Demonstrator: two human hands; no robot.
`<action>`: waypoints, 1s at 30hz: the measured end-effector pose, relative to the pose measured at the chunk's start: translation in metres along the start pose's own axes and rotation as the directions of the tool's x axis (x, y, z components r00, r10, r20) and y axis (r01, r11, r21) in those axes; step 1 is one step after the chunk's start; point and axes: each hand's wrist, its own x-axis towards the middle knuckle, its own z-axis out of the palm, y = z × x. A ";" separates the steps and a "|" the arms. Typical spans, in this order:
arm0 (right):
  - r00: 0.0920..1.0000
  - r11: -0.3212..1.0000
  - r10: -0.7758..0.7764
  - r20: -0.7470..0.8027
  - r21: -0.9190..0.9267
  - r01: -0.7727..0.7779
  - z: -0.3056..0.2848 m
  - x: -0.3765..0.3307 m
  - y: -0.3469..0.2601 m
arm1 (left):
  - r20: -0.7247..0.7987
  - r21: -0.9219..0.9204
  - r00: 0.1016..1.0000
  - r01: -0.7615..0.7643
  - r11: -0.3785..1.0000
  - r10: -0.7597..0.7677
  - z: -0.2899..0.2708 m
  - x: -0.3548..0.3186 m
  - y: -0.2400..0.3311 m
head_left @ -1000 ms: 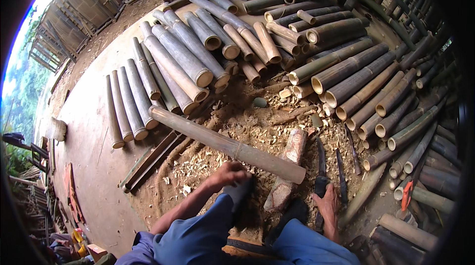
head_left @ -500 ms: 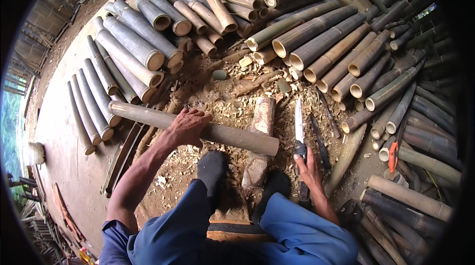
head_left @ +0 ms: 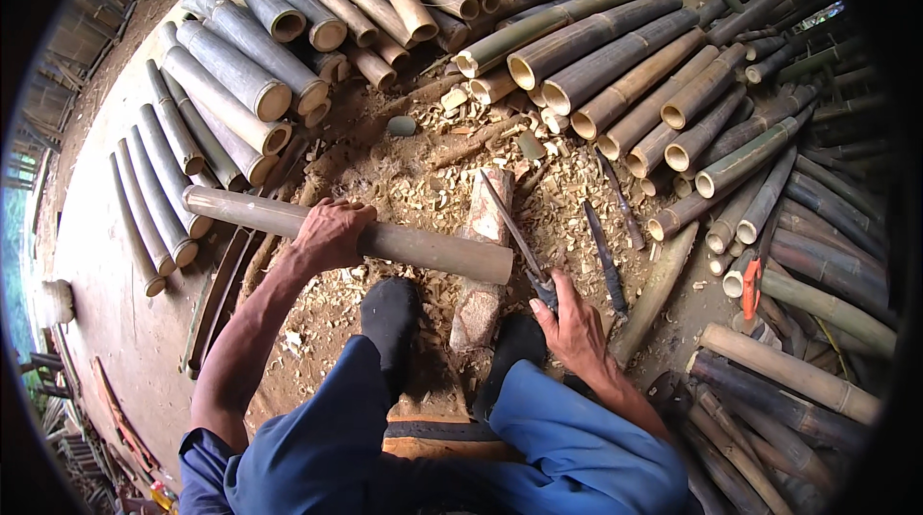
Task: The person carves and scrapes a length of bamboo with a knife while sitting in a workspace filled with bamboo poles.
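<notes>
My left hand (head_left: 335,234) is wrapped over a bamboo tube (head_left: 437,251) from above. The tube slants slightly, its far end to the left and its cut right end over a short wooden block (head_left: 478,315). Whether it rests on the block I cannot tell. In my right hand (head_left: 569,325) is the dark handle of a long knife (head_left: 512,224). Its blade points up and to the left, just past the tube's right end and in front of the block's upper part. A second knife (head_left: 598,238) lies on the ground to the right.
Cut bamboo tubes (head_left: 615,44) lie in rows along the far side and right. More bamboo tubes (head_left: 236,68) lie at far left. Wood chips (head_left: 437,193) cover the ground around the block. An orange-handled tool (head_left: 751,289) stands at right. Bamboo strips (head_left: 216,303) lie beside my left arm.
The knife in my right hand has swung from upright to a leftward tilt, its blade nearer the tube and the block. The view has shifted, moving the scene slightly left and up.
</notes>
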 end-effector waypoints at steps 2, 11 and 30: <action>0.982 0.989 -0.134 -0.132 0.053 0.142 0.003 0.000 -0.011 | 0.004 0.003 1.000 0.005 1.000 -0.005 0.001 -0.001 0.000; 0.999 0.992 -0.035 0.021 -0.122 0.037 0.004 0.017 -0.010 | 0.006 0.007 1.000 0.006 1.000 -0.006 0.001 0.002 0.000; 0.984 0.957 -0.180 -0.007 -0.234 0.173 0.014 0.028 0.007 | -0.024 0.017 0.999 -0.021 1.000 0.021 -0.002 0.003 0.005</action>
